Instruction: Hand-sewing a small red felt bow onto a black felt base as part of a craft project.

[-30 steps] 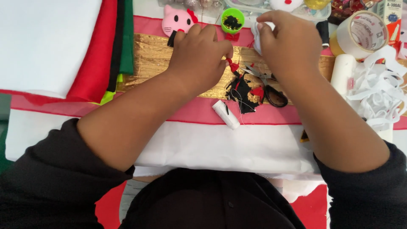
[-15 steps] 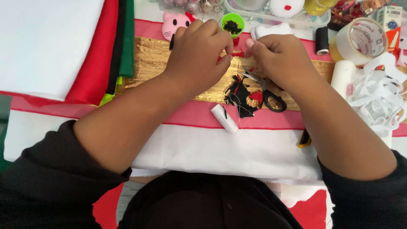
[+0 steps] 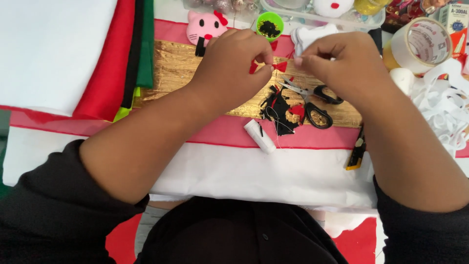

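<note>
red felt bow (image 3: 279,66) pinched in left hand (image 3: 234,68) fingers above gold fabric (image 3: 176,73); right hand (image 3: 342,63) fingers closed just beside it, perhaps on thread. black scissors (image 3: 312,100) lie below.

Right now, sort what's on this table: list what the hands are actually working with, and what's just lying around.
In use:
left hand
right hand
red bow, pinched between both hands' fingers

Lying about:
scissors
white spool
pink cat face
green cup
tape roll
felt sheets
</note>
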